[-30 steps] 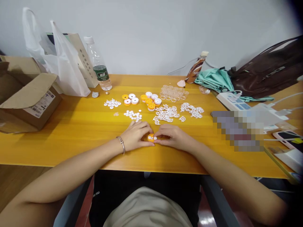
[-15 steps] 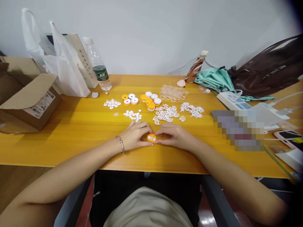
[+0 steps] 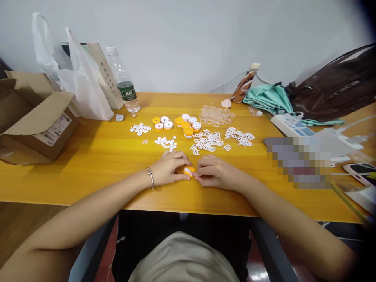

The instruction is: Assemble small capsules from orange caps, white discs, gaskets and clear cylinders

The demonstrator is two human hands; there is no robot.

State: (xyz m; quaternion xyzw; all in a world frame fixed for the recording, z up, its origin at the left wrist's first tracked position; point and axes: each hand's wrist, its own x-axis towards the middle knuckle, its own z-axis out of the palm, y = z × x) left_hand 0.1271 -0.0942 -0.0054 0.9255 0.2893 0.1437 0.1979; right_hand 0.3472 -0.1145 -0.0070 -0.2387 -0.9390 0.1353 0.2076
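Note:
My left hand (image 3: pixel 170 168), a bracelet at its wrist, grips a small round orange plastic case (image 3: pixel 186 169) between thumb and fingers. Small white round pieces lie inside the case. My right hand (image 3: pixel 216 172) is closed, its fingertips pressed together at the case's right edge, over the white pieces; anything between them is too small to make out. Ahead of my hands lie loose white discs (image 3: pixel 166 143), white cut-out wheel-like parts (image 3: pixel 207 141) and, farther left, white stemmed pieces (image 3: pixel 140 128).
Orange and white round cases (image 3: pixel 188 125) and clear cups (image 3: pixel 216 115) stand farther back. A cardboard box (image 3: pixel 38 125), a white plastic bag (image 3: pixel 85 86) and a water bottle (image 3: pixel 127 92) stand left. At right are a power strip (image 3: pixel 289 124), a phone-like blurred object and a brown bag (image 3: pixel 335 86).
My right hand's fingers have shifted from holding the case's right side to a pinch over its white pieces. My left hand keeps its grip, and the view has turned slightly.

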